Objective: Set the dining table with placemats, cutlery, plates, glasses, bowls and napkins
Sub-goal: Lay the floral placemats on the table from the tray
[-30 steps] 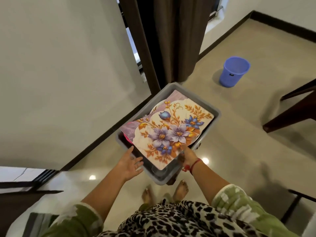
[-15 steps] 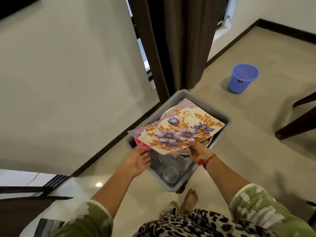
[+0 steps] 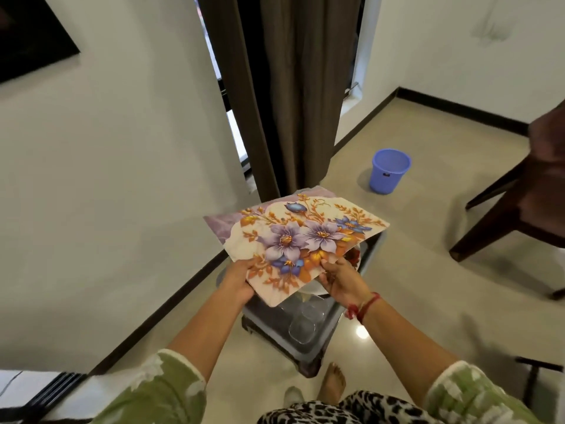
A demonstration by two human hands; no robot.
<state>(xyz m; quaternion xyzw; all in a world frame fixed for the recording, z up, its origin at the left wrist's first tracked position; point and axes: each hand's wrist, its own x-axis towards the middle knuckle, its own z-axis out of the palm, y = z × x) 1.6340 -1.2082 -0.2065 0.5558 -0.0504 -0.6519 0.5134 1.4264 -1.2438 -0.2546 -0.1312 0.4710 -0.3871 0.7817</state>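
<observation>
I hold a stack of floral placemats point(image 3: 301, 240), cream with purple flowers and orange leaves, lifted above a grey plastic tub point(image 3: 328, 341) on the floor. My left hand point(image 3: 237, 278) grips the stack's near left edge. My right hand point(image 3: 339, 278), with a red thread at the wrist, grips the near right edge. Under the mats, clear glasses point(image 3: 302, 327) lie in the tub, and the rim of a white plate point(image 3: 315, 290) shows. Most of the tub's contents are hidden by the mats.
A blue plastic bucket point(image 3: 389, 170) stands on the tiled floor to the right. A dark wooden chair point(image 3: 519, 209) juts in at the far right. Brown curtains point(image 3: 290, 93) hang straight ahead, beside a white wall. My bare foot point(image 3: 333, 382) is just behind the tub.
The placemats have risen out of the tub, first tilted up by my right hand alone. My left hand has moved from the tub's rim onto the mats' left edge.
</observation>
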